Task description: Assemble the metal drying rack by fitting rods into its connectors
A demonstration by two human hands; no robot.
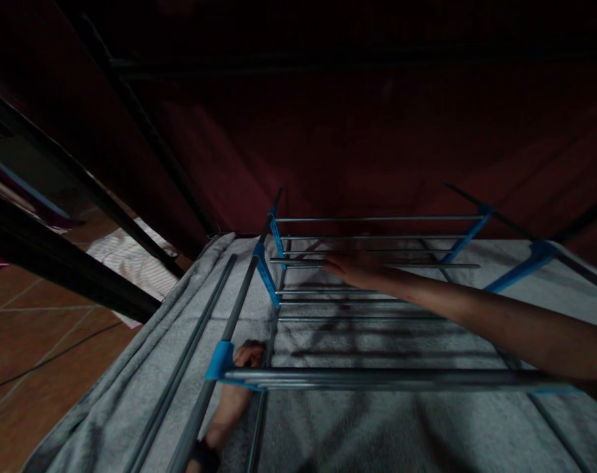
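A rack frame of grey metal tubes with blue plastic brackets point(266, 276) lies over a grey blanket point(106, 407). My right hand point(350, 269) reaches in from the right and is closed around a loose-looking metal tube point(298, 263) that runs crosswise between the brackets. Its left end lies close to the left-hand brackets. My left hand point(246, 358) is low on the left, behind a blue corner bracket point(219, 360) and beside a lower side tube. Its fingers are curled; what they grip, if anything, is hidden.
Two spare-looking tubes point(190, 355) lie along the left on the blanket. Dark metal posts point(62, 256) stand at the left, with tiled floor point(42, 335) and a striped cloth point(131, 263) beyond. Dark red fabric point(352, 144) hangs behind the rack.
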